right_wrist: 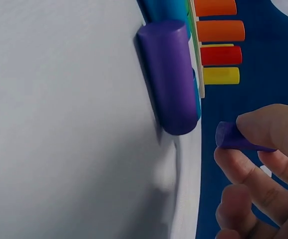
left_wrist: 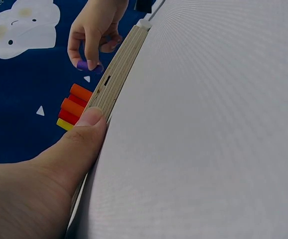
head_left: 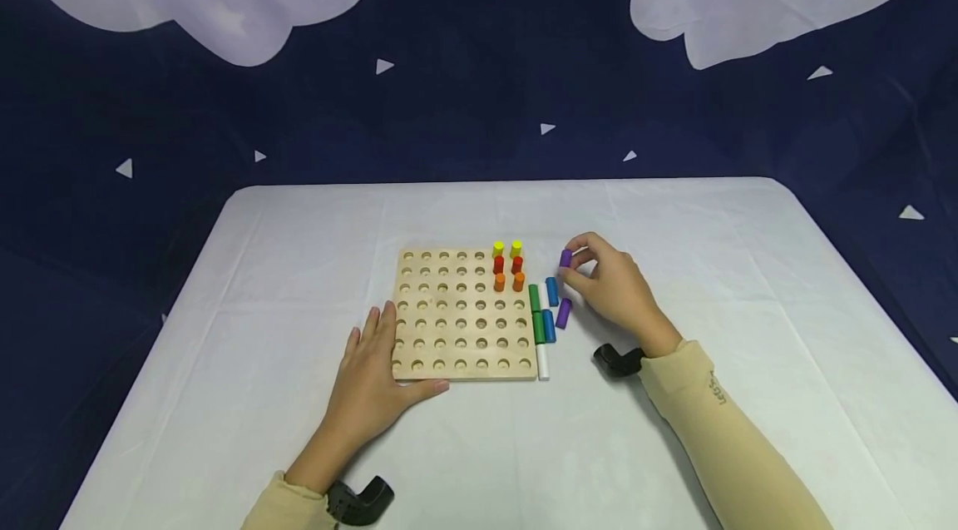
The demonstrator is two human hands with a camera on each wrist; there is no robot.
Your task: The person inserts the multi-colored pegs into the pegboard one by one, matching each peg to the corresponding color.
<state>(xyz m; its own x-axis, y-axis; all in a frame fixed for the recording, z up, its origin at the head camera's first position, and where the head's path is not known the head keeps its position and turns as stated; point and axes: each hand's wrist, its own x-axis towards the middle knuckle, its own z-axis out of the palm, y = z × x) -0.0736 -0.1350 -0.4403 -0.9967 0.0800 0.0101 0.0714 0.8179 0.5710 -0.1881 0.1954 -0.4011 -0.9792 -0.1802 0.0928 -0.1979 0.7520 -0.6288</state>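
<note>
Board (head_left: 452, 314): flat, pale, full of round holes; probably stiff, best steadied by its edges.
Left hand (head_left: 367, 393): fingers fairly straight at the board's left edge, thumb laid against its near edge.
Right hand (head_left: 614, 284): pinching a purple peg between thumb and fingers, right of the board.
Purple peg (head_left: 565, 259): raised off the table, beyond the board's right edge; looks light, rigid and smooth, so it could roll in the grip; pinch its sides near one end, leaving the other free.
Second purple peg (head_left: 564, 314): lying right of the board, past the blue pegs (head_left: 550, 326).
Orange pegs (head_left: 519, 283): upright in the board's far right part.
</note>
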